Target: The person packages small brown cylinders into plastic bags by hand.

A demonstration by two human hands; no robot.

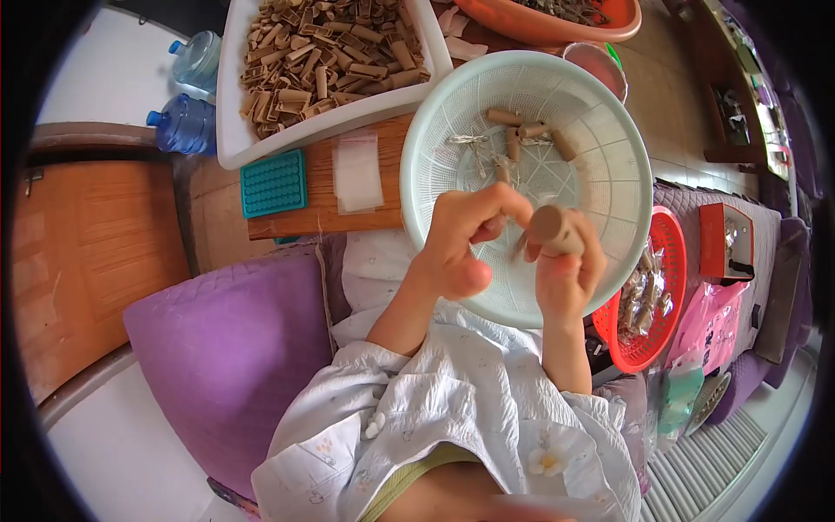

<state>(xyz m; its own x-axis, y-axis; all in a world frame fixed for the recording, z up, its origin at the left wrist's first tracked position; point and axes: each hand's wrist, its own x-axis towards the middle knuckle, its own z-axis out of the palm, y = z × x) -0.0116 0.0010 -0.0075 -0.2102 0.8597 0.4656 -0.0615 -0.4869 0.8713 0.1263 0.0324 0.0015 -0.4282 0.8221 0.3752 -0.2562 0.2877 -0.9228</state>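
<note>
Over a large pale green mesh basket, both my hands are raised close together. My right hand grips a tan tube-shaped piece, its round end facing up and a small hole in its side. Just left of it, my left hand has its fingers curled in and its thumb sticking out apart; what the curled fingers hold, if anything, is hidden. Several tan tube pieces lie inside the basket, along with thin shiny metal wire pieces.
A white tub heaped with tan pieces stands far left on a wooden table, near a teal ridged tray and clear plastic bags. At right sit a red basket of bagged pieces and a red box. An orange basin stands behind.
</note>
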